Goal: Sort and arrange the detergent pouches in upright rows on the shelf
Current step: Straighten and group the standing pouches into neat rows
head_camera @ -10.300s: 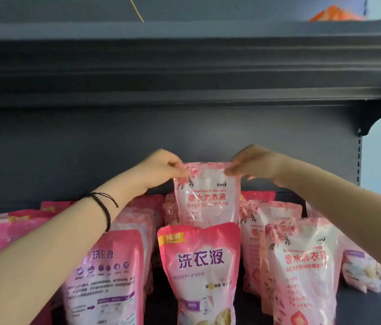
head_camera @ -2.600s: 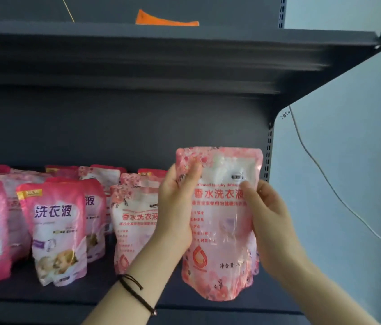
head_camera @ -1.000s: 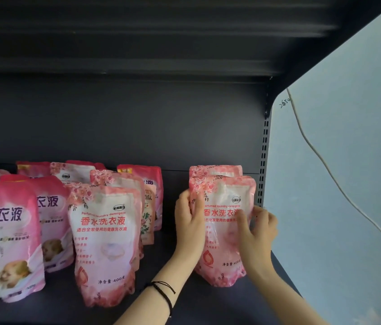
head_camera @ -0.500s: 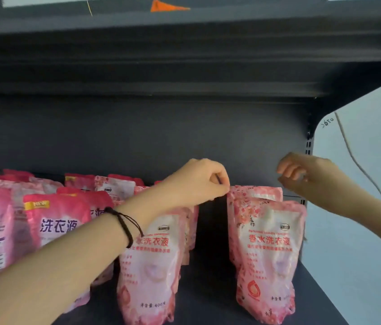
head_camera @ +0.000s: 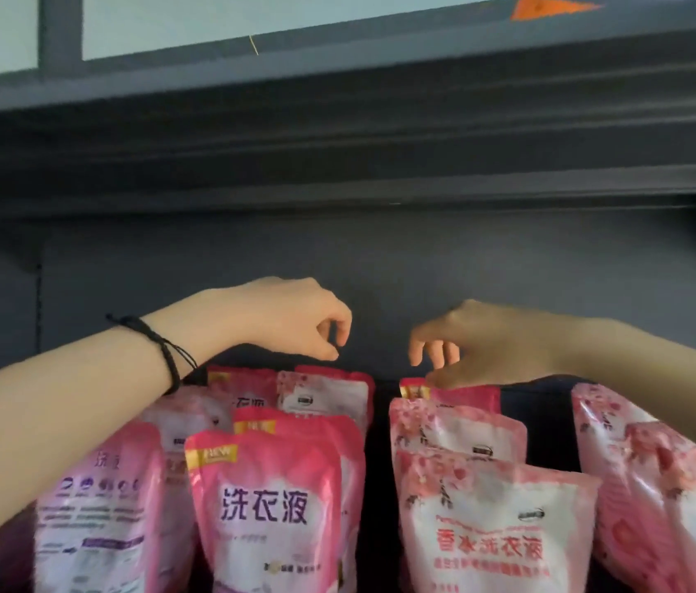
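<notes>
Pink detergent pouches stand in rows on the dark shelf. A "NEW" pouch [head_camera: 265,507] is front centre, a flower-print pouch [head_camera: 496,528] to its right, and a purple-print pouch [head_camera: 98,515] at the left. My left hand [head_camera: 295,323] hovers just above the back pouches [head_camera: 325,395], fingers curled with thumb against fingertips, holding nothing. My right hand [head_camera: 479,344] reaches over the middle row, fingers hanging down. Its thumb is at the top edge of the rear pink pouch [head_camera: 466,398]; whether it touches is unclear.
The upper shelf [head_camera: 337,122] overhangs low above both hands, with an orange item [head_camera: 551,8] on top. The dark back panel [head_camera: 380,258] is right behind the hands. More flower-print pouches [head_camera: 658,485] stand at the right. A narrow gap separates the centre rows.
The view has shifted left and closer. Both hands moved left from the right-end pouches to the back of the centre rows, and the right hand has dropped to a rear pouch top.
</notes>
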### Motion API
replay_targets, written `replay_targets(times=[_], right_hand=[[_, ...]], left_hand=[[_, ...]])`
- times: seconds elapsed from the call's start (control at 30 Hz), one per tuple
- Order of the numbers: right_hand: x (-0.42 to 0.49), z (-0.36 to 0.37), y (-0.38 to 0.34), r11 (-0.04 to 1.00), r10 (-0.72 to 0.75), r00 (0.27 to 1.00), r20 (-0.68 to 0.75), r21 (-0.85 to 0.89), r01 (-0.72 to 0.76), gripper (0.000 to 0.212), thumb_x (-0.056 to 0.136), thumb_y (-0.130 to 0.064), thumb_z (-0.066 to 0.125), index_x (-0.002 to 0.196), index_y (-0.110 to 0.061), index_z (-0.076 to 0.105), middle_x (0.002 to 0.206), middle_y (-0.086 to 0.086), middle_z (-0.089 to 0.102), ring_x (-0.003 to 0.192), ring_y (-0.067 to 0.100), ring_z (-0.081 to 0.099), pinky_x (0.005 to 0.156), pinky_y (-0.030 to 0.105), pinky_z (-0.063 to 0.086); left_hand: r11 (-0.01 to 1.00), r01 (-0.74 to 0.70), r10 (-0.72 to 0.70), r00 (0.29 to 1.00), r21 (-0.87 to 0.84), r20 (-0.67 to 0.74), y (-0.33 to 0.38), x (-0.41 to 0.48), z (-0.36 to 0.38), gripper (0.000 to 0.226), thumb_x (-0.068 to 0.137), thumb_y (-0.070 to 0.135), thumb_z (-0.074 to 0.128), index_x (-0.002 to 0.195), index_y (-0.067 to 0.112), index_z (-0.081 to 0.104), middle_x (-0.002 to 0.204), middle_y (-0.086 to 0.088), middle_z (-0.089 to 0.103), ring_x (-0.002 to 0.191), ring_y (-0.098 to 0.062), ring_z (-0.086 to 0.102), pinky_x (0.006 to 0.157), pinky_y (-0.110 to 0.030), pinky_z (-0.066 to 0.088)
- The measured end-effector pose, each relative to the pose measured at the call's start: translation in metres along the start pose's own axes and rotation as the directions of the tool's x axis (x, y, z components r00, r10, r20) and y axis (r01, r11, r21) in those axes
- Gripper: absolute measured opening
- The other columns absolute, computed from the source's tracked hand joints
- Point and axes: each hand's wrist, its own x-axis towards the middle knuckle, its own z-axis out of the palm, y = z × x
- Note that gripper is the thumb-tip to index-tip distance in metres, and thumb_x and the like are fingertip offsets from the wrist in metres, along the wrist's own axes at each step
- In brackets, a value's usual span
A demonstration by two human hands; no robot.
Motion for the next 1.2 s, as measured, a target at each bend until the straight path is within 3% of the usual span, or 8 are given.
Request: replay_targets(times=[0.43,0.63,0.7,0.8,0.9,1.0,1.1,1.2], right_hand=[[0.139,0.058,-0.019,0.962,0.212,0.944,0.254,-0.224,-0.155,0.04,0.086,-0.045,0.062,0.118,-0.022,0.063,0.116,-0.004,0.066,0.107,0.02,0.059,0.085,0.036,0.052],[0.143,0.063,-0.02,0.953,0.3,0.922,0.245,-0.042,-0.299,0.025,0.089,-0.031,0.064,0.108,-0.016,0.068,0.112,-0.001,0.068,0.105,0.018,0.061,0.091,0.037,0.051],[0.142,0.05,-0.016,0.933,0.332,0.92,0.21,0.069,-0.352,0.011,0.09,-0.025,0.063,0.094,-0.016,0.068,0.101,0.002,0.07,0.097,0.018,0.063,0.087,0.032,0.051],[0.134,0.016,-0.003,0.821,0.421,0.905,0.059,0.399,-0.408,0.016,0.092,-0.018,0.06,0.076,-0.021,0.059,0.082,0.002,0.067,0.081,0.015,0.063,0.076,0.029,0.047],[0.123,-0.004,0.001,0.455,0.522,0.851,-0.054,0.862,-0.224,0.016,0.095,-0.017,0.055,0.08,-0.021,0.053,0.074,-0.005,0.068,0.073,0.011,0.067,0.069,0.029,0.049],[0.124,-0.009,-0.009,0.129,0.653,0.743,-0.148,0.988,0.084,0.02,0.098,-0.012,0.051,0.079,-0.018,0.048,0.071,0.002,0.063,0.054,0.011,0.066,0.052,0.027,0.052],[0.126,-0.02,-0.023,0.079,0.78,0.593,-0.201,0.971,0.226,0.022,0.098,-0.007,0.049,0.077,-0.013,0.047,0.07,0.005,0.058,0.041,0.009,0.06,0.04,0.022,0.049],[0.113,-0.033,-0.028,0.087,0.837,0.503,-0.215,0.96,0.266,0.015,0.098,-0.01,0.05,0.083,-0.012,0.05,0.075,0.005,0.061,0.055,0.014,0.063,0.047,0.027,0.054]], left_hand=[[0.996,-0.065,0.051,0.975,0.055,0.218,-0.09,0.052,0.086,0.045,0.083,0.046,0.066,0.125,0.033,0.055,0.119,0.007,0.061,0.103,-0.017,0.057,0.074,-0.028,0.041],[0.994,-0.05,0.063,0.99,-0.101,0.126,-0.095,0.061,0.107,0.006,0.085,0.024,0.064,0.09,0.027,0.061,0.071,0.018,0.054,0.079,-0.009,0.052,0.07,-0.027,0.041],[0.971,-0.043,0.061,0.996,-0.237,0.071,-0.104,0.06,0.1,0.002,0.088,0.02,0.065,0.089,0.022,0.064,0.074,0.016,0.063,0.077,-0.009,0.056,0.071,-0.027,0.043],[0.762,-0.019,-0.044,0.996,-0.647,-0.081,-0.118,0.055,0.077,0.007,0.091,0.015,0.065,0.092,0.009,0.066,0.087,-0.004,0.069,0.073,-0.01,0.059,0.068,-0.022,0.046],[0.225,-0.065,-0.288,0.949,-0.972,-0.13,-0.115,0.054,0.056,0.012,0.089,0.019,0.066,0.097,0.009,0.067,0.088,-0.001,0.069,0.078,-0.01,0.063,0.065,-0.021,0.05],[-0.251,-0.171,-0.355,0.932,-0.953,-0.073,-0.095,0.056,0.041,0.019,0.086,0.019,0.068,0.102,0.009,0.067,0.09,-0.003,0.073,0.077,-0.014,0.07,0.062,-0.027,0.056],[-0.377,-0.221,-0.413,0.909,-0.9,-0.05,-0.076,0.058,0.034,0.028,0.084,0.019,0.071,0.109,0.008,0.066,0.098,-0.007,0.073,0.085,-0.02,0.072,0.071,-0.032,0.058],[-0.381,-0.227,-0.371,0.925,-0.896,-0.077,-0.063,0.052,0.032,0.027,0.084,0.021,0.071,0.108,0.009,0.067,0.101,-0.008,0.074,0.089,-0.022,0.072,0.069,-0.032,0.058]])
